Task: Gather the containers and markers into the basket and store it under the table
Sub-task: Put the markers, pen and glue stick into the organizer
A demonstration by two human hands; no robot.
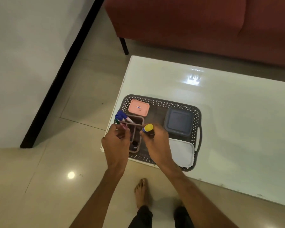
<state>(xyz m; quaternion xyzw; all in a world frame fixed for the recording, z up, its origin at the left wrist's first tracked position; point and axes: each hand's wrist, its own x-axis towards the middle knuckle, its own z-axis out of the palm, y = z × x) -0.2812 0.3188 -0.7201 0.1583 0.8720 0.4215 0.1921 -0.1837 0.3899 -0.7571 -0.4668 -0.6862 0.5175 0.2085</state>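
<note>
A grey perforated basket (pixel 198 124) sits on the near left corner of the white table (pixel 220 99). Inside lie a pink-lidded container (pixel 138 107), a grey-blue container (pixel 179 121), a white container (pixel 182 152) and a brown divided organiser (pixel 136 127). My left hand (pixel 116 143) is shut on a bunch of markers (pixel 122 118) with blue and green caps, held over the organiser's left side. My right hand (pixel 155 142) is shut on a yellow-capped marker (pixel 148 128) just right of the organiser.
A dark red sofa (pixel 196 22) stands behind the table, its black leg (pixel 124 46) near the table's far left corner. Tiled floor lies to the left, with a white wall and black skirting (pixel 59 76). My bare foot (pixel 141 193) is below the table's front edge.
</note>
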